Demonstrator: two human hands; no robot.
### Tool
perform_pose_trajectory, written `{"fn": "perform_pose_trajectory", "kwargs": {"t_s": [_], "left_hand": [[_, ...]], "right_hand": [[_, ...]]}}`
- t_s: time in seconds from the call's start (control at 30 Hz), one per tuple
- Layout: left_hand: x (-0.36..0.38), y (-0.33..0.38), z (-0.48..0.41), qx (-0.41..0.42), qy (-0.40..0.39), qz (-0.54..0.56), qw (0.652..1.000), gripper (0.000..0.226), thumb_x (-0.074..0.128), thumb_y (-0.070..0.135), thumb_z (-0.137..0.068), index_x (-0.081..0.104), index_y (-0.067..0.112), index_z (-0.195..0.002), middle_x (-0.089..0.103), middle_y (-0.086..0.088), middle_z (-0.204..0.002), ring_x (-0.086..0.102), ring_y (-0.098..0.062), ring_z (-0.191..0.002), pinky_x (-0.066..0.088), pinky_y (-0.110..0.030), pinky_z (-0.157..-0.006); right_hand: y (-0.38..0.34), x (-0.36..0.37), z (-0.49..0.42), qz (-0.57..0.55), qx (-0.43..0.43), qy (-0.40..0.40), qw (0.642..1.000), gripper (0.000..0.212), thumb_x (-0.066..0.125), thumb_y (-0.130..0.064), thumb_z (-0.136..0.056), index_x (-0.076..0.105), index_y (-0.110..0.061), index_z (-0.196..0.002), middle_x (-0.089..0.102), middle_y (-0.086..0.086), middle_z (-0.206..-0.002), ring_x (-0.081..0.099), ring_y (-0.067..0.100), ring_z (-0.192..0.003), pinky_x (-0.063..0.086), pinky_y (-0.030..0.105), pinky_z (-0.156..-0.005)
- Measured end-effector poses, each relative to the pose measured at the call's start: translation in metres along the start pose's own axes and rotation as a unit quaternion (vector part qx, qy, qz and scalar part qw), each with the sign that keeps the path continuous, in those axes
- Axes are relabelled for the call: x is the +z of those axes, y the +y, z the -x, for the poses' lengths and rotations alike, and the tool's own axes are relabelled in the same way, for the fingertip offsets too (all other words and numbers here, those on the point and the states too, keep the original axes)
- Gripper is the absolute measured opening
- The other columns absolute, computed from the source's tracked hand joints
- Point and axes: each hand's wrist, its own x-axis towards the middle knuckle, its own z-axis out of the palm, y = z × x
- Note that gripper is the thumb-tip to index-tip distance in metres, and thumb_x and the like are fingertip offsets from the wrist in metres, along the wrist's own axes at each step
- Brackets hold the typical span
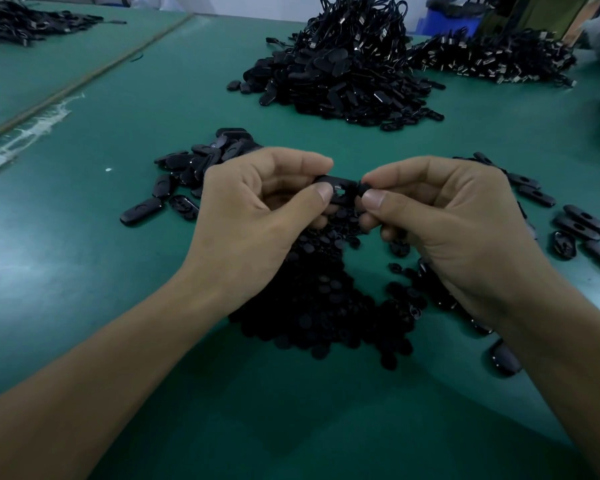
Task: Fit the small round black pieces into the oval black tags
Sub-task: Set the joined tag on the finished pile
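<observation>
Green tabletop (84,271) spreads below. My left hand (253,209) pinches an oval tag (340,188) over the heap of round pieces (326,306); my right hand (447,220) pinches one round piece (362,188) at its right end. Tilted, it could slip and vanish into that heap.

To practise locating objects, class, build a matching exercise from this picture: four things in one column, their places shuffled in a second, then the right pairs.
Things
1. lifted oval tag
2. single round piece
3. heap of round pieces
4. tall pile of corded tags

Places
A. far middle of the table
B. pinched by the right hand
C. on the table, below both hands
D. gripped by the left hand

Pairs: 1-D, 2-B, 3-C, 4-A
</observation>
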Motion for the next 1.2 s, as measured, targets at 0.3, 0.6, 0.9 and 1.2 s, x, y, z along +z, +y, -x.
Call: {"fn": "perform_pose_trajectory", "kwargs": {"t_s": [0.3, 0.6, 0.9, 1.2], "left_hand": [[0.003, 0.002, 0.002, 0.023, -0.013, -0.011, 1.000, 0.018, 0.072, 0.004, -0.087, 0.073, 0.017, -0.100, 0.078, -0.001, -0.087, 0.075, -0.015, -0.076, 0.058, -0.022, -0.074], [0.005, 0.004, 0.005, 0.044, -0.009, -0.064, 0.997, 0.023, 0.073, 0.002, -0.086, 0.073, 0.021, -0.097, 0.078, 0.006, -0.087, 0.074, -0.008, -0.079, 0.060, -0.024, -0.076], [0.006, 0.005, 0.007, 0.094, -0.008, -0.147, 0.985, 0.025, 0.072, 0.001, -0.088, 0.072, 0.021, -0.102, 0.073, 0.016, -0.093, 0.072, 0.001, -0.084, 0.056, -0.016, -0.078], [0.006, 0.004, 0.006, 0.085, -0.002, -0.139, 0.987, 0.027, 0.071, 0.001, -0.089, 0.071, 0.025, -0.101, 0.074, 0.016, -0.091, 0.073, -0.001, -0.084, 0.058, -0.021, -0.079]], "right_hand": [[-0.005, 0.006, 0.004, 0.093, -0.054, 0.020, 0.994, 0.018, 0.074, -0.002, -0.085, 0.074, -0.020, -0.084, 0.075, -0.001, -0.070, 0.071, 0.010, -0.063, 0.051, 0.015, -0.058], [-0.005, 0.013, 0.008, 0.179, -0.070, 0.040, 0.981, 0.024, 0.076, -0.012, -0.087, 0.058, -0.028, -0.090, 0.074, -0.006, -0.075, 0.071, 0.023, -0.066, 0.057, 0.040, -0.058], [-0.005, 0.014, 0.007, 0.233, -0.097, 0.061, 0.966, 0.036, 0.074, -0.011, -0.088, 0.046, -0.032, -0.080, 0.071, 0.002, -0.079, 0.070, 0.015, -0.073, 0.059, 0.037, -0.066], [-0.003, 0.013, 0.007, 0.238, -0.100, 0.040, 0.965, 0.036, 0.073, -0.011, -0.088, 0.045, -0.032, -0.079, 0.069, 0.004, -0.077, 0.069, 0.020, -0.070, 0.057, 0.043, -0.063]]}}
